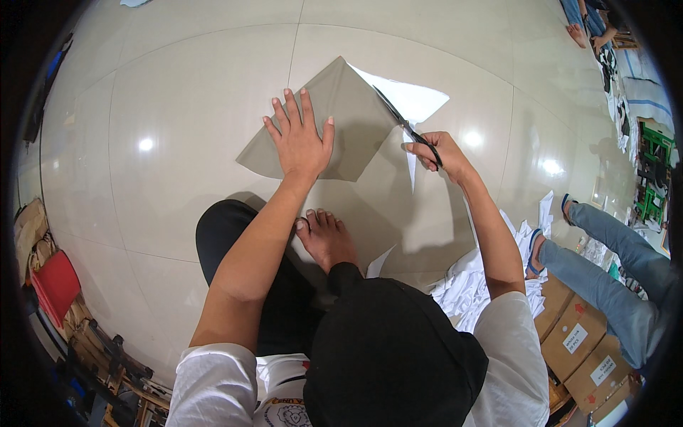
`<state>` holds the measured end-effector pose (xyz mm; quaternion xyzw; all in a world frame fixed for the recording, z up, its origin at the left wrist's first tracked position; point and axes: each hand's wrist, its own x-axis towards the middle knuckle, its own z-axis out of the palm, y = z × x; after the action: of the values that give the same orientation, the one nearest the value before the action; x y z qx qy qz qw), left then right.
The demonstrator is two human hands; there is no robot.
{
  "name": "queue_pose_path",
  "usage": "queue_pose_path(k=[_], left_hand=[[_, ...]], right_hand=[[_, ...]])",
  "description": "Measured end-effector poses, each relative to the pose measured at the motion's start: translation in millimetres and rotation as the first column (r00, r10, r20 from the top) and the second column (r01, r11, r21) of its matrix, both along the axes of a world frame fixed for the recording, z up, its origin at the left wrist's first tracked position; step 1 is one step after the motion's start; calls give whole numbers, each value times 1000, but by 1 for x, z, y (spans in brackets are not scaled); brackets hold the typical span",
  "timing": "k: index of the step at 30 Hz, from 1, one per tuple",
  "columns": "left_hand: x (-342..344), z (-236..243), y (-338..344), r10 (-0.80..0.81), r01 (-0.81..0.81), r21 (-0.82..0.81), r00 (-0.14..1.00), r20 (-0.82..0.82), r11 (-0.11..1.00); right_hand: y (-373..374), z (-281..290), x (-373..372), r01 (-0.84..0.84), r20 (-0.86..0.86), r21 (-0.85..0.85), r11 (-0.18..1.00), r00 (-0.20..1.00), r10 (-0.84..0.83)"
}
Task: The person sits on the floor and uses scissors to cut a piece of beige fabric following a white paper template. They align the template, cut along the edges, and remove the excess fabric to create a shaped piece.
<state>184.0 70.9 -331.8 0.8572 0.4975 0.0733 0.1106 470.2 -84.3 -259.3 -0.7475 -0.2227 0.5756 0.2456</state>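
Observation:
My left hand (302, 142) lies flat with fingers spread on a grey-brown, roughly diamond-shaped sheet (359, 139) on the floor. My right hand (437, 151) grips black-handled scissors (402, 122), their blades pointing up and left along the sheet's right edge. White material (409, 92) sticks out past that edge, and a narrow white strip (412, 167) hangs below the scissors. Whether the white piece is cloth or paper I cannot tell. How far it runs beneath the grey sheet is hidden.
My bare foot (329, 238) rests just below the sheet on the tiled floor (192, 92). White scraps (462, 285) are heaped at the right, near another person's legs (605, 242) and cardboard boxes (576, 338). A red object (55, 282) stands at the far left.

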Motion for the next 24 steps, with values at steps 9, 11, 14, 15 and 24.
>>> queue_pose_path(k=[9, 11, 14, 15, 24], left_hand=[[1, 0, 0, 6, -6, -16, 1000, 11, 1000], [1, 1, 0, 4, -4, -18, 1000, 8, 1000], [1, 2, 0, 0, 0, -16, 1000, 3, 1000], [1, 2, 0, 0, 0, -13, 1000, 3, 1000], [1, 0, -1, -4, 4, -2, 1000, -1, 1000]], right_hand=[[9, -1, 0, -12, -6, -3, 1000, 1000, 12], [9, -2, 0, -13, -4, 0, 1000, 1000, 13], [5, -8, 3, -19, 0, 15, 1000, 1000, 19], [4, -10, 4, -21, 2, 18, 1000, 1000, 21], [15, -2, -3, -6, 22, 15, 1000, 1000, 6]])
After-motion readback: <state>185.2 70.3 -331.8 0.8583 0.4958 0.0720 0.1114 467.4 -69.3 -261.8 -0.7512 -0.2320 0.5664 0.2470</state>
